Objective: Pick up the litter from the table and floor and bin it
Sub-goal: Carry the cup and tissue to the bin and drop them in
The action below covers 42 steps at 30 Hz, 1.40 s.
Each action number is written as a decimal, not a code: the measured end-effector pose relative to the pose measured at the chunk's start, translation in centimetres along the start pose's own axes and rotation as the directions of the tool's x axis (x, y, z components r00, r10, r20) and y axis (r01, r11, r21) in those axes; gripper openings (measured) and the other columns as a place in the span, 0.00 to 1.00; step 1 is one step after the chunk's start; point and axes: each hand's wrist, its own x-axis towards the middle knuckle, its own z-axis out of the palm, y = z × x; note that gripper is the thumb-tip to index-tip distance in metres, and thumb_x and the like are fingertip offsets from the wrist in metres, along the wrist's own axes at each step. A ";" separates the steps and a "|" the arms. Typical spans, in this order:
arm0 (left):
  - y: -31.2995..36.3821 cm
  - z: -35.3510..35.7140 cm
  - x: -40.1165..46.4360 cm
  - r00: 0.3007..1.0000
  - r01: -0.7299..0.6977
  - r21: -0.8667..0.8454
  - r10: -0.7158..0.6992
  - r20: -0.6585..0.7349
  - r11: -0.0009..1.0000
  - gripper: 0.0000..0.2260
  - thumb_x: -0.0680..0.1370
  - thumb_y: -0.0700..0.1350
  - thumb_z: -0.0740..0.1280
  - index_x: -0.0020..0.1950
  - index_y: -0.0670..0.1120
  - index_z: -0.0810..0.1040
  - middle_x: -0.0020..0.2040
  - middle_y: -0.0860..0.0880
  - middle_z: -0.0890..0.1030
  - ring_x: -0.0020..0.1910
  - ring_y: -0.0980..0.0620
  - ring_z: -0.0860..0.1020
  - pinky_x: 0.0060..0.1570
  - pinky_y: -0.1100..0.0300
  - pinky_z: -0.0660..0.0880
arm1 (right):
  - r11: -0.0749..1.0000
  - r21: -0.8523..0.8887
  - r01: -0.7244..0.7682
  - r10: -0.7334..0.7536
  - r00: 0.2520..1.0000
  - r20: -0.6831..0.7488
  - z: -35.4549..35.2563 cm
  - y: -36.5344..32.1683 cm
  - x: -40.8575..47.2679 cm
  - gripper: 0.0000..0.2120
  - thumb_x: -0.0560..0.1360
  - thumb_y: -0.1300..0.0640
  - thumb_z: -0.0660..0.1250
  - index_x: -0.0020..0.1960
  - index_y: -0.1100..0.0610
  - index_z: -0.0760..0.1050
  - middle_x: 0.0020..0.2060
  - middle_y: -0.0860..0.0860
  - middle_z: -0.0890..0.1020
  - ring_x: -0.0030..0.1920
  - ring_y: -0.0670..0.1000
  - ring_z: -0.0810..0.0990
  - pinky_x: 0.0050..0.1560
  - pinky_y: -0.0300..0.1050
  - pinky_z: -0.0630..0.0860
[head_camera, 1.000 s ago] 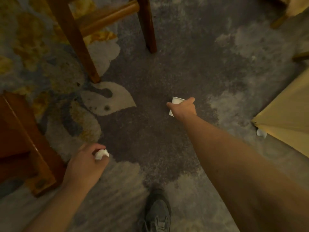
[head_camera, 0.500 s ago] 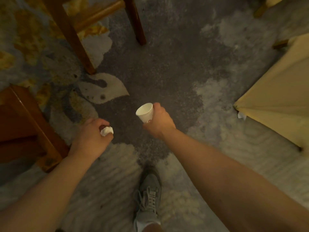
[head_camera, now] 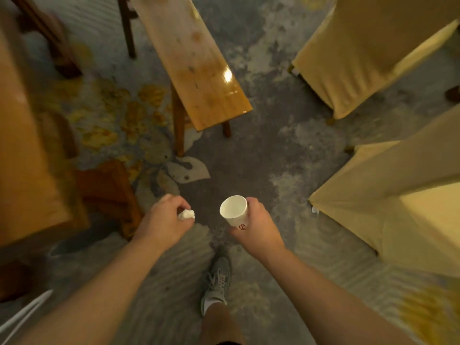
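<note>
Lifted off the carpet (head_camera: 249, 150), the paper cup (head_camera: 234, 210) now sits clasped in the right hand (head_camera: 256, 226) beside the left hand (head_camera: 163, 220) clutching a tissue wad (head_camera: 186, 214), both awaiting a bin.

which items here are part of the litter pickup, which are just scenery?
Job:
- paper cup held in right hand
- crumpled tissue held in left hand
- small white scrap on the carpet by the yellow chair cover, likely litter too

Scenery:
- wooden bench
- yellow covered chairs
- patterned carpet
- shoe
No bin in view.
</note>
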 end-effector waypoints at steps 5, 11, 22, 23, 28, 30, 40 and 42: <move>-1.9 -7.0 -10.6 0.996 -0.063 -0.107 0.057 -0.063 0.992 0.06 0.75 0.51 0.72 0.50 0.54 0.80 0.50 0.54 0.76 0.46 0.54 0.78 0.46 0.54 0.78 | 0.986 -0.019 0.164 -0.165 0.980 -0.114 -1.3 -8.4 -10.4 0.29 0.67 0.52 0.75 0.65 0.50 0.69 0.59 0.50 0.77 0.59 0.55 0.76 0.55 0.56 0.77; -9.4 -13.5 -25.8 0.972 -0.125 -0.208 0.079 -0.220 0.970 0.07 0.75 0.53 0.73 0.51 0.57 0.80 0.49 0.60 0.76 0.45 0.59 0.78 0.43 0.64 0.74 | 0.930 -0.139 0.341 -0.363 0.913 -0.186 1.6 -18.1 -23.4 0.33 0.67 0.50 0.79 0.67 0.46 0.66 0.60 0.46 0.75 0.60 0.50 0.74 0.54 0.53 0.78; -32.7 -29.1 -54.8 0.822 0.009 -0.371 -0.219 -0.526 0.928 0.10 0.71 0.55 0.75 0.47 0.61 0.76 0.46 0.60 0.77 0.41 0.60 0.78 0.37 0.65 0.71 | 0.759 -0.214 0.615 -0.634 0.773 -0.028 16.0 -41.8 -43.8 0.36 0.67 0.46 0.80 0.66 0.40 0.63 0.63 0.42 0.75 0.62 0.46 0.73 0.60 0.54 0.77; -35.2 -30.6 -57.1 0.788 0.025 -0.396 -0.262 -0.557 0.918 0.10 0.71 0.55 0.75 0.47 0.61 0.76 0.46 0.60 0.78 0.41 0.61 0.78 0.37 0.64 0.71 | 0.729 -0.220 0.648 -0.663 0.749 0.006 17.8 -43.9 -45.1 0.36 0.67 0.46 0.81 0.67 0.40 0.63 0.64 0.42 0.75 0.61 0.44 0.72 0.60 0.52 0.77; -46.3 -34.8 -66.2 0.597 0.139 -0.521 -0.491 -0.634 0.842 0.08 0.69 0.55 0.76 0.44 0.58 0.80 0.41 0.59 0.80 0.38 0.61 0.78 0.32 0.65 0.70 | 0.578 -0.177 0.797 -0.776 0.603 0.181 26.6 -52.8 -49.6 0.35 0.67 0.45 0.80 0.66 0.38 0.62 0.60 0.40 0.74 0.59 0.44 0.73 0.54 0.44 0.76; -49.9 -35.3 -68.4 0.527 0.164 -0.574 -0.563 -0.637 0.802 0.08 0.67 0.55 0.77 0.41 0.58 0.80 0.38 0.58 0.81 0.37 0.60 0.79 0.31 0.64 0.70 | 0.537 -0.152 0.830 -0.792 0.558 0.247 29.5 -55.6 -50.5 0.35 0.67 0.45 0.79 0.66 0.38 0.62 0.59 0.38 0.73 0.59 0.44 0.74 0.55 0.45 0.76; -66.1 -40.7 -69.4 0.451 0.219 -0.693 -0.701 -0.552 0.687 0.08 0.69 0.49 0.79 0.43 0.52 0.82 0.39 0.52 0.84 0.37 0.53 0.81 0.34 0.59 0.73 | 0.496 -0.064 0.866 -0.781 0.477 0.404 45.6 -69.7 -49.9 0.36 0.69 0.48 0.79 0.69 0.44 0.63 0.64 0.44 0.74 0.61 0.47 0.72 0.54 0.46 0.75; -68.6 -42.4 -68.6 0.450 0.241 -0.701 -0.718 -0.531 0.671 0.09 0.69 0.48 0.79 0.44 0.49 0.83 0.39 0.51 0.84 0.37 0.51 0.80 0.35 0.58 0.73 | 0.492 -0.056 0.869 -0.774 0.466 0.428 48.1 -72.2 -49.7 0.35 0.69 0.49 0.79 0.69 0.45 0.64 0.63 0.46 0.75 0.61 0.48 0.73 0.54 0.44 0.74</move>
